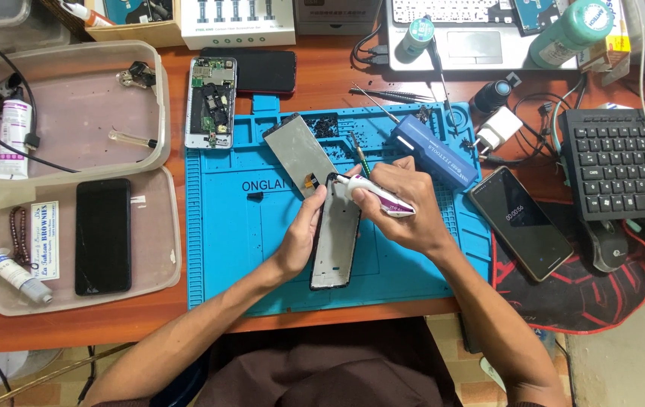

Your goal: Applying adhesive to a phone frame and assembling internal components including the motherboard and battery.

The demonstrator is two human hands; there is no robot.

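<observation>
Phone frame (335, 240) lies on the blue mat (232, 249), long axis running away from the person, slightly tilted; left hand (300, 240) grips its left edge; right hand (401, 211) holds a glue tube (374, 196), nozzle at the frame's top corner; both hands touching it.

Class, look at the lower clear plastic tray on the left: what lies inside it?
Inside the lower tray lie a black phone, a printed card and dark beads. Whatever sits beneath the phone is hidden.
</observation>
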